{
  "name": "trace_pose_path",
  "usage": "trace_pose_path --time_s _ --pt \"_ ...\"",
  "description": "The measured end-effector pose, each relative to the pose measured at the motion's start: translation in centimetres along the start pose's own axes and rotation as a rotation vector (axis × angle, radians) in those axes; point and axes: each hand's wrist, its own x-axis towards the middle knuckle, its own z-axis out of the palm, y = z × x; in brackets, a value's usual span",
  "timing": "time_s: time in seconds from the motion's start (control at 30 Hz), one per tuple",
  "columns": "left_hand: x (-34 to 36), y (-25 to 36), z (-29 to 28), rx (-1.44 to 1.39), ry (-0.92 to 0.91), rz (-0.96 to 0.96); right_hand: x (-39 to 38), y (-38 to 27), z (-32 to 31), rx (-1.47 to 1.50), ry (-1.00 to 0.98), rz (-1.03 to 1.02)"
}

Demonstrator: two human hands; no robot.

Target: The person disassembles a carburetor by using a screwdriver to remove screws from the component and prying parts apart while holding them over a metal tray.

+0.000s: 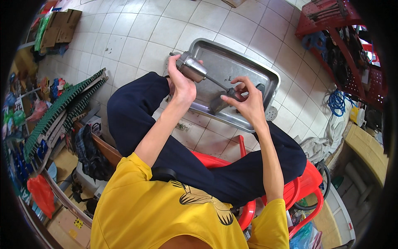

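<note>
My left hand (182,85) is closed around a silver metal cylinder (192,68) with a thin rod (216,82) sticking out of it toward the right. At the rod's far end sits a dark grey, block-like part (222,101). The fingers of my right hand (247,99) are bent around that dark part, their tips close to the rod's end. Both hands are over a shallow stainless steel tray (248,74) on the floor between my knees. Another dark piece (260,88) shows in the tray just beyond my right hand.
I sit on a red plastic chair (304,182). A red metal rack (344,45) with tools stands at the right, near a coil of blue cable (338,103). Green patterned strips (68,103) and cluttered bags are at the left. A cardboard box (60,29) is farther back.
</note>
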Motion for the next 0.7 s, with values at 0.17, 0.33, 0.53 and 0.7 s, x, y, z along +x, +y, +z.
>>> trace_pose_path --time_s 0.17,0.33,0.53,0.7 --pt "0.3 -0.5 0.2 0.038 -0.053 0.032 -0.3 1.4 0.1 -0.184 -0.102 -0.100" --pt "0.3 -0.4 -0.2 0.031 -0.013 0.015 -0.7 -0.7 -0.6 0.036 -0.198 0.115" --pt "-0.4 -0.7 0.0 0.055 -0.013 0.011 -0.4 -0.8 -1.6 0.134 -0.175 0.101" --pt "-0.4 -0.8 0.1 0.031 -0.028 -0.001 -0.1 0.7 -1.1 0.011 -0.269 0.204"
